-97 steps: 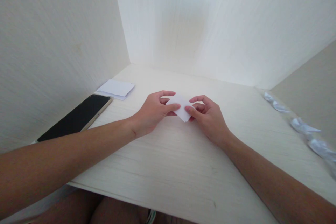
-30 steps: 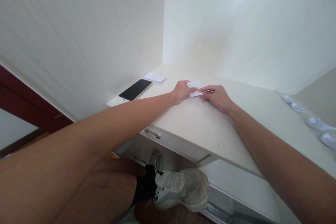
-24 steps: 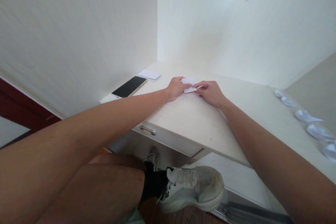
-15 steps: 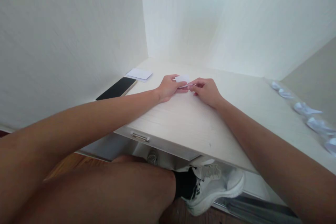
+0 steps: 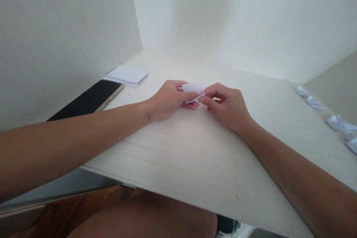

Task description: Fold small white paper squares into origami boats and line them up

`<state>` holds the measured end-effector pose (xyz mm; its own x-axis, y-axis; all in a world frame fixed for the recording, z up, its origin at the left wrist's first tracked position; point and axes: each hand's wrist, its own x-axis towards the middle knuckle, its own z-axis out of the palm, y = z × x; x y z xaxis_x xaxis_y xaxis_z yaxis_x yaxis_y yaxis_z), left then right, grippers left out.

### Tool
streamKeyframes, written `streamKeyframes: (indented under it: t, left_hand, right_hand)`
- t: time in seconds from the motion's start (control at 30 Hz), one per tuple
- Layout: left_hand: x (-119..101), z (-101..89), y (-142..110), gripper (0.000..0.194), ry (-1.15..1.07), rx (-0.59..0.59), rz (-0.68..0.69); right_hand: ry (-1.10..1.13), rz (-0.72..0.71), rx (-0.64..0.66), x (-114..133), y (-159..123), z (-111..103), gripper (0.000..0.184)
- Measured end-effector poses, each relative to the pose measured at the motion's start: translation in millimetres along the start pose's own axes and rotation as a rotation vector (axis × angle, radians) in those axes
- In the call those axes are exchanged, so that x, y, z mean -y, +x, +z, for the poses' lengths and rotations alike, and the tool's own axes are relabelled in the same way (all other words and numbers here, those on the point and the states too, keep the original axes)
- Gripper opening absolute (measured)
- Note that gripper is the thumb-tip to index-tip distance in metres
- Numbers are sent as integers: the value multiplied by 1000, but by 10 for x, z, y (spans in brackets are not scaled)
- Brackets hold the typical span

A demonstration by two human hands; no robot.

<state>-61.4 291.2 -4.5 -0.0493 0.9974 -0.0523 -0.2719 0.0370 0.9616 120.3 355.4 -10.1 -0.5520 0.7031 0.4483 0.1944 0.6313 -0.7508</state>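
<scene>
Head view, at the tabletop (image 5: 167, 148), which is pale, flat and faintly grained. A small, folded piece of white paper (image 5: 193, 87) lies between my two hands, near the middle of the surface. The fingers (image 5: 192, 96) of my left hand (image 5: 170, 98) are closed on it, the thumb laid across its front and the other fingers behind and below. The fingers (image 5: 208, 101) of my right hand (image 5: 227, 106) pinch its right-hand end, where a narrow flap projects toward me. Whether the paper touches the surface beneath, I cannot tell.

To my left, near the pale side wall (image 5: 69, 26), rests a black, rectangular smartphone with a gold-coloured edge (image 5: 89, 98); my left forearm (image 5: 106, 128) hides its near end. Just beyond it lies a flat, folded sheet of white paper (image 5: 128, 73). Along the right side stand out several crumpled, white, paper-like pieces (image 5: 338, 122), in a row and slightly blurred. Below the front edge appear my bare leg (image 5: 156, 215) and brown wooden flooring (image 5: 80, 204).
</scene>
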Motion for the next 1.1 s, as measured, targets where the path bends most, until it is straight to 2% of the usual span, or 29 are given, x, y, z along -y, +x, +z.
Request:
streamKeyframes:
  t: [0.03,0.17,0.47,0.63,0.7,0.77,0.9,1.03,1.1]
  left_hand:
    - [-15,5,-11,6,0,9,-10]
    - [-39,7,-31,7,8,18,-41]
    - [-14,-20,-29,12,26,53,-56]
    - [-5,-18,-27,6,12,72,-53]
    - [2,7,-28,4,17,48,-28]
    - [8,40,-38,10,28,18,29]
    - [13,79,-88,30,83,41,208]
    - [26,64,-126,42,218,65,321]
    - [38,48,-122,41,274,59,351]
  right_hand:
    - [-6,-13,2,7,-14,-12,4]
    - [-40,-42,-17,27,-66,-74,15]
    - [-162,-190,9,149,-107,-102,20]
    - [-57,-26,-40,123,-122,-76,3]
    - [-16,37,-32,110,-127,-72,5]
    - [17,74,-21,109,-130,-72,3]
    - [89,132,-23,129,-130,-76,19]
    - [149,205,-27,151,-129,-72,21]
    - [183,209,-33,160,-129,-63,22]
